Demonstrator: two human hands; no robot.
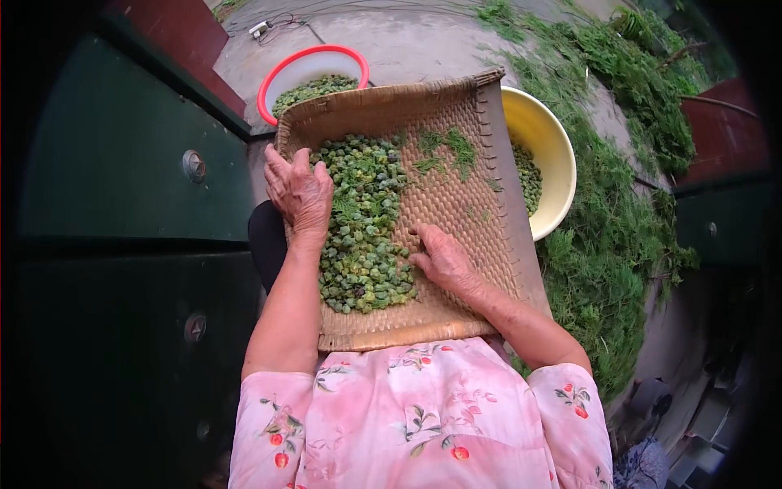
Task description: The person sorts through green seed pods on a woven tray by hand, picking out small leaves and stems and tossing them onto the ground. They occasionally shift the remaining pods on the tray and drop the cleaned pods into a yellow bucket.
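Note:
A woven winnowing basket (456, 196) rests across my lap. A long heap of small green knobbly seed cones (366, 236) lies along its left half, with bits of feathery green sprig among them. My left hand (300, 191) is at the upper left of the heap by the basket's left edge, its fingers apart and bent, fingertips touching or close to the cones. On the heap's right side is my right hand (444, 259), thumb and index finger apart and pointing at the cones, the other fingers curled underneath. Loose green sprigs (448, 151) lie on the weave near the far rim.
Beyond the basket stands a white basin with a red rim (262, 94), holding more cones. A yellow basin (562, 155), also with cones, is at the right. Cut green branches (603, 269) cover the ground there. Dark green metal doors (122, 155) stand close on my left.

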